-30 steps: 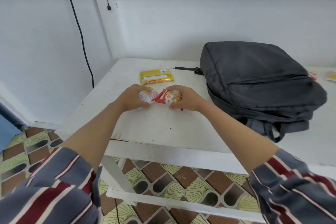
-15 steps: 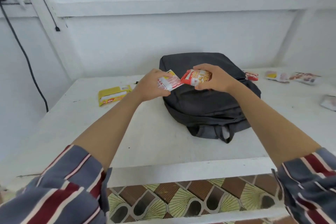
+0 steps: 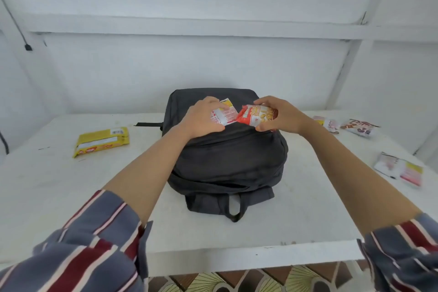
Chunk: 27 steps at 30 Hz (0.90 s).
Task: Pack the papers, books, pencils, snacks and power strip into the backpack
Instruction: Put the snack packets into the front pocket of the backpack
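Observation:
A dark grey backpack (image 3: 227,163) lies flat on the white table (image 3: 71,197), zipped as far as I can see. Over its upper part my left hand (image 3: 201,118) grips a white and red snack packet (image 3: 225,115). Beside it my right hand (image 3: 282,115) pinches a red snack packet (image 3: 256,115) with a biscuit picture. The two packets nearly touch. A yellow snack pack (image 3: 102,141) lies on the table to the left of the backpack.
More snack packets lie at the right: two near the wall (image 3: 328,123) (image 3: 359,127) and one near the right edge (image 3: 399,169). A white wall with a ledge stands behind the table. A black cable (image 3: 26,42) hangs at far left. Patterned floor tiles show below the front edge.
Both hands lifted the two packets off the table at the left and carried them right, over the backpack. My view swung right with them.

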Available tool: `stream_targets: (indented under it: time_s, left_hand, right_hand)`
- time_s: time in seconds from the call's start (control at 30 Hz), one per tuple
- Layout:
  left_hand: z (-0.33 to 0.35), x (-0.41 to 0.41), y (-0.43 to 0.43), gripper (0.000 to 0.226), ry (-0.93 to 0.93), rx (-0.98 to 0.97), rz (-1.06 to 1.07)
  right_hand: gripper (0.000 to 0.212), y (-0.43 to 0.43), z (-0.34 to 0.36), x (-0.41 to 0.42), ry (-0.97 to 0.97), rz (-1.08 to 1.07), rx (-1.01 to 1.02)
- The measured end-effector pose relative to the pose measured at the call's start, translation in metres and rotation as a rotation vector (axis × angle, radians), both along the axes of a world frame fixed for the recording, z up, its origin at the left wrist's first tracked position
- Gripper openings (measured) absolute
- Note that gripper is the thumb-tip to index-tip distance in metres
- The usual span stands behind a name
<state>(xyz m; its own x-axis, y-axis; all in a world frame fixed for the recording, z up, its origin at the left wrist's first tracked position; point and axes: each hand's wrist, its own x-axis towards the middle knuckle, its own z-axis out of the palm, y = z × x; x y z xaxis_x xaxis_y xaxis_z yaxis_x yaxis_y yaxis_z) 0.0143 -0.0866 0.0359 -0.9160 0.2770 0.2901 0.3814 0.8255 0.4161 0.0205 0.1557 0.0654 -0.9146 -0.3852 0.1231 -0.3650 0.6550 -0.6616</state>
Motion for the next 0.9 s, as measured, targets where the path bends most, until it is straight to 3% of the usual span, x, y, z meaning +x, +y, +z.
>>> stream_targets:
  time_s: [0.13,0.3,0.47,0.63,0.9]
  left_hand:
    - [-0.001,-0.014,0.014,0.058,0.015,-0.133,0.035]
    - [-0.007,-0.028,0.019,0.059,-0.159,-0.236,0.071]
    - [-0.008,-0.017,0.015,0.052,-0.048,-0.032,0.068]
    - [-0.013,0.007,0.001,0.024,0.048,0.253,0.019]
    - [-0.017,0.034,-0.005,0.035,-0.141,0.154,-0.092]
  right_hand:
    - [0.063,0.008,-0.003,-0.008,-0.029,0.016,-0.003]
    - [0.061,0.006,-0.010,-0.016,-0.058,0.038,-0.031]
    - [0.058,0.000,-0.016,-0.017,-0.064,0.057,-0.029]
    - [0.056,-0.008,-0.019,-0.009,-0.067,0.071,-0.034]
    - [0.054,-0.012,-0.025,0.015,-0.080,0.064,-0.042]
